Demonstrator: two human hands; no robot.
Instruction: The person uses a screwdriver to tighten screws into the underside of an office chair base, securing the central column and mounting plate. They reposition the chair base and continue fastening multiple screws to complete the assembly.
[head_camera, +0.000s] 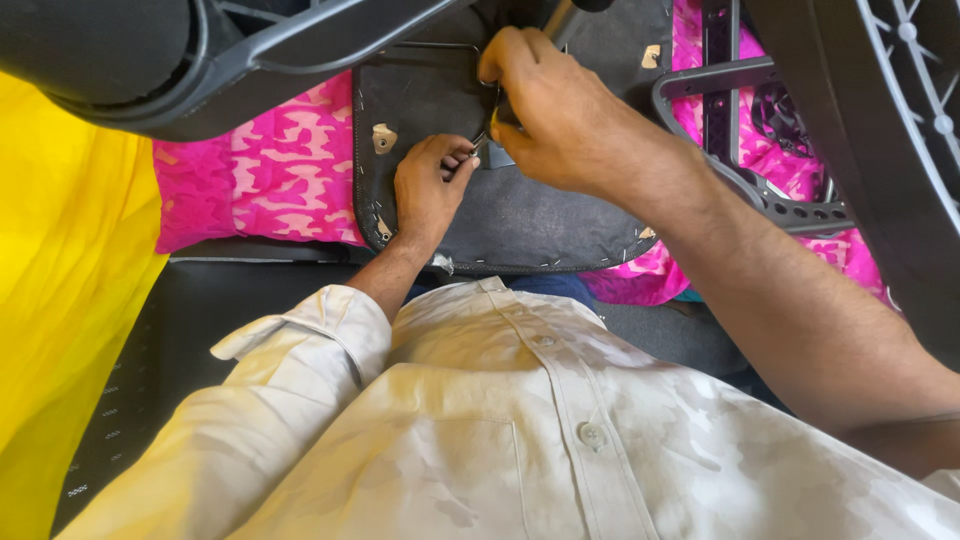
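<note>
Hands on a dark fabric-covered seat panel

Felt-like dark grey fabric covers the seat panel (530, 215), which lies flat in front of me with rounded corners and a stitched, stapled edge. Pale tan tabs (384, 138) show at its left side and near the top. My left hand (430, 185) rests on the panel with the fingers curled shut, pinching something small at the fingertips; what it is I cannot tell. My right hand (550, 110) comes in from above and to the right, fingers closed around a small dark tool or part (500, 150) just beside the left fingertips; its shape is mostly hidden by my knuckles. The two hands nearly touch over the upper middle of the panel.

Beneath the panel lies a pink cloth (285, 170) with a paler camouflage-like pattern, wrinkled and soft. A yellow cloth (60, 270) hangs smooth at the far left. A black plastic chair shell (200, 60) curves across the top left. A grey perforated metal frame (760, 190) sits right of the panel. My pale shirt (480, 430), buttoned, with a faint mottled print, fills the foreground.
</note>
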